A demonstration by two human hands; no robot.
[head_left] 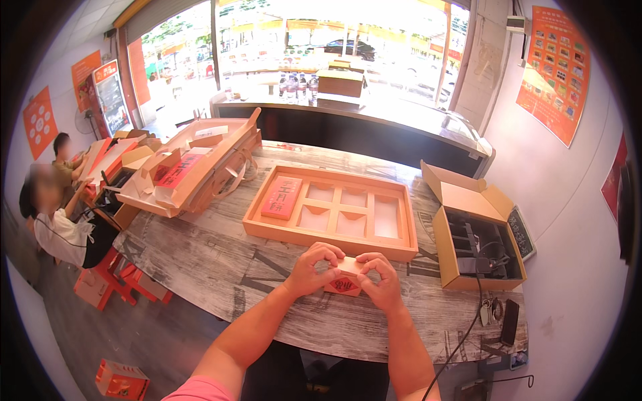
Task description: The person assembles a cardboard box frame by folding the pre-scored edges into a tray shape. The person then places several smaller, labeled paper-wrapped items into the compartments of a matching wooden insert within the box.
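Close to the table's near edge, a small box [343, 286] in orange-pink card with a dark red diamond label stands between my hands. My left hand [310, 271] pinches its top edge from the left, fingers bent and thumb pressed in. From the right, my right hand [379, 277] grips the same top in a pinch. Just beyond them lies a large shallow gift box [294, 234] with a divided insert. A flat red packet [281, 197] with dark lettering fills its left compartment; the other compartments show bare card.
To the right, an open cardboard carton [455, 273] holds black equipment with a cable. Keys [485, 312] and a black phone [510, 322] lie near it. Stacked open gift boxes [224, 157] occupy the far left. Two people sit beyond the left edge; a counter [401, 117] with bottles stands behind.
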